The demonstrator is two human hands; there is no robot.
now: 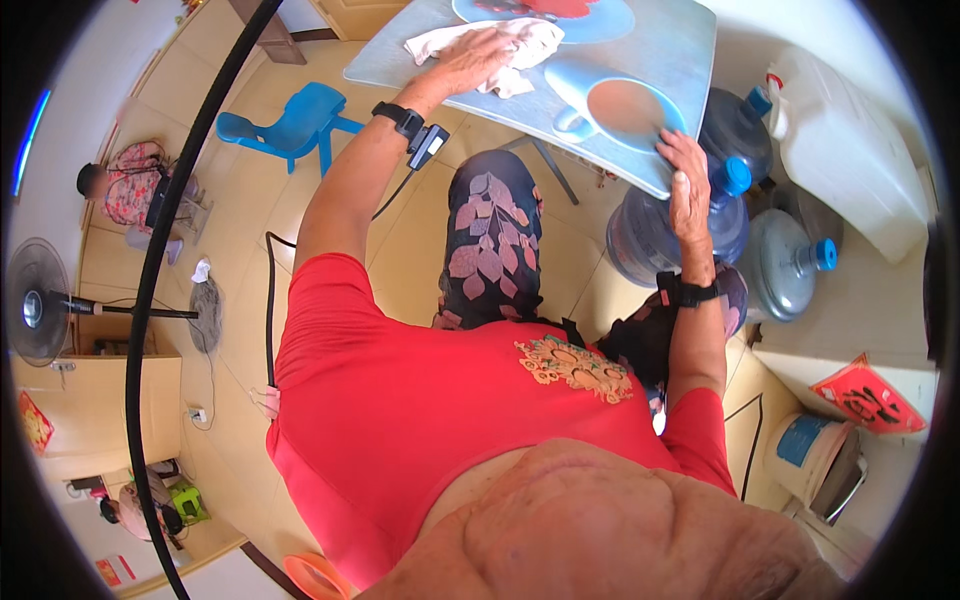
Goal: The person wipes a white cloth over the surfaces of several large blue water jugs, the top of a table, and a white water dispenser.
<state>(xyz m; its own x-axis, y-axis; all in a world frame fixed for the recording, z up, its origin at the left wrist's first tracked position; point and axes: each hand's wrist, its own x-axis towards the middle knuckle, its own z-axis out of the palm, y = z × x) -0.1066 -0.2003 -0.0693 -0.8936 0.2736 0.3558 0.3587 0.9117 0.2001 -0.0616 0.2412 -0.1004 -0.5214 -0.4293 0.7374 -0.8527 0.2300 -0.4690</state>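
Note:
On the folding table (465, 67), my left hand (472, 60) lies over a crumpled white cloth (536, 45), fingers spread across it and pressing it to the top. My right hand (686, 169) holds the table's near right corner, its fingers over the top and its thumb at the edge. A blue cup with a brown drink (626, 105) appears to be a picture printed on the tabletop, as does the blue plate with red shapes (592, 19) at the far side. Both wrists wear black straps; a small device with a cable hangs from the left one.
Several water-cooler bottles (780, 262) and a white plastic jug (847, 142) crowd the right side. A blue plastic chair (289, 127) stands left of the table. Farther left are a standing fan (37, 300) and a seated person (135, 187). A bucket (806, 457) sits at lower right.

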